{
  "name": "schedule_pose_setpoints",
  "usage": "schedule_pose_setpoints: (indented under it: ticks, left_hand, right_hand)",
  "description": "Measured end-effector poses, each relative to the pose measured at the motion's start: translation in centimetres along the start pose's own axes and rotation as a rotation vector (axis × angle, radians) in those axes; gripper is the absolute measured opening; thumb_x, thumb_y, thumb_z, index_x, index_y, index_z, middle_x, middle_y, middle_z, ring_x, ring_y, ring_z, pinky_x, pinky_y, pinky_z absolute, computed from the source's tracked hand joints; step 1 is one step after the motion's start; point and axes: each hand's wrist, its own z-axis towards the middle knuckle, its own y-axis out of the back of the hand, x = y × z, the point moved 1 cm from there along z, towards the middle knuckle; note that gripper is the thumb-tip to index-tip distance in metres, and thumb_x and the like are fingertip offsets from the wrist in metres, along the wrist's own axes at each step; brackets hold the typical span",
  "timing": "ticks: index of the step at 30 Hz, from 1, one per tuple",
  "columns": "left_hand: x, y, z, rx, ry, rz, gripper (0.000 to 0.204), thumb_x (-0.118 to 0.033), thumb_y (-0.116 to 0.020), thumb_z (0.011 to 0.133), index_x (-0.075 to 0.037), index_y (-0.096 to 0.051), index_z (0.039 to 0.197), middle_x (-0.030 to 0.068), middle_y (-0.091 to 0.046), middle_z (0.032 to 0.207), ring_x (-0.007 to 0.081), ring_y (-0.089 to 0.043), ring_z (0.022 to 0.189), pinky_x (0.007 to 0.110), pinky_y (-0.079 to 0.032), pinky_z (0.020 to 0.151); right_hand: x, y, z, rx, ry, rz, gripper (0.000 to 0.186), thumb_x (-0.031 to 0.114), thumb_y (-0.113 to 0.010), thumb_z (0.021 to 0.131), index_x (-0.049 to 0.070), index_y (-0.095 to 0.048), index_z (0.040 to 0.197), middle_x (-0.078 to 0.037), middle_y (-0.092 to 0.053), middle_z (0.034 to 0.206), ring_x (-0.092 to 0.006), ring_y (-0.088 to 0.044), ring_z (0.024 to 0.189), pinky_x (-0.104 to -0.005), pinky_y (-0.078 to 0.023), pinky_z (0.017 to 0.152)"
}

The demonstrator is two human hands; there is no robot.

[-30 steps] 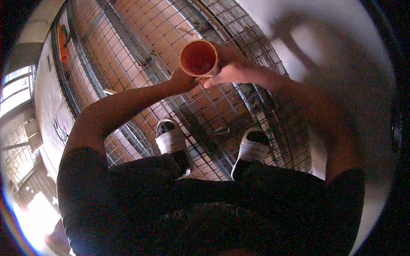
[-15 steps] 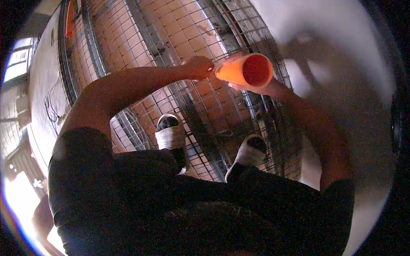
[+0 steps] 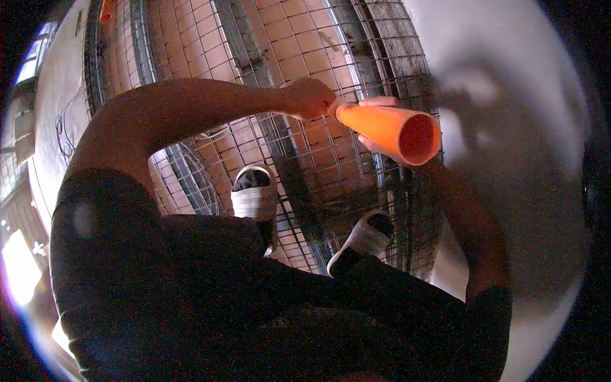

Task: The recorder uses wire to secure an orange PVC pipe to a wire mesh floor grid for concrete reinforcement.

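Note:
An orange plastic pipe (image 3: 375,124) is held over the wire mesh, its round open end facing right and toward me. My right hand (image 3: 380,101) is wrapped around the pipe from beneath, with fingers showing on both sides. At the pipe's far, narrower-looking end, my left hand (image 3: 310,99) is closed in a fist, fingertips against or just beside that end. What the left fingers grip is hidden. Below both hands lies the steel wire mesh (image 3: 289,38).
My two light-coloured shoes (image 3: 251,202) stand on the mesh, over reddish panels and dark beams. A pale wall (image 3: 490,38) rises close on the right. Another orange pipe (image 3: 106,11) shows at the far left, and a thin looped cable (image 3: 63,137) lies by the left wall.
The pipe's open end has swung rightward and nearer, so more of its side shows. Both hands sit farther right in the picture, and the whole view has shifted slightly.

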Motion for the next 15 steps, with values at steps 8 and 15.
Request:
schedule_pose_setpoints:
  ticks: [8,15]
  left_hand:
    - [2.1,2.4,3.6,0.096,0.041,0.188,0.023,-0.027,-0.055,0.079,-0.004,-0.057,0.084,0.0196,-0.061,0.079,0.0392,-0.060,0.078,0.051,-0.048,0.068]
    - [1.6,1.7,6.2,0.138,-0.150,0.633,0.024,-0.025,-0.063,0.072,-0.006,-0.062,0.087,0.0102,-0.062,0.084,0.0286,-0.058,0.086,0.046,-0.045,0.076]
  right_hand:
    - [-0.5,0.6,1.1,0.081,0.034,-0.115,0.049,0.019,-0.078,0.064,0.012,-0.060,0.108,-0.008,-0.061,0.107,-0.0252,-0.055,0.106,-0.0434,-0.044,0.091]
    - [-0.9,1.6,1.5,0.157,0.001,0.006,0.052,0.010,-0.080,0.064,0.006,-0.057,0.111,-0.011,-0.056,0.113,-0.0232,-0.056,0.104,-0.0355,-0.046,0.087]
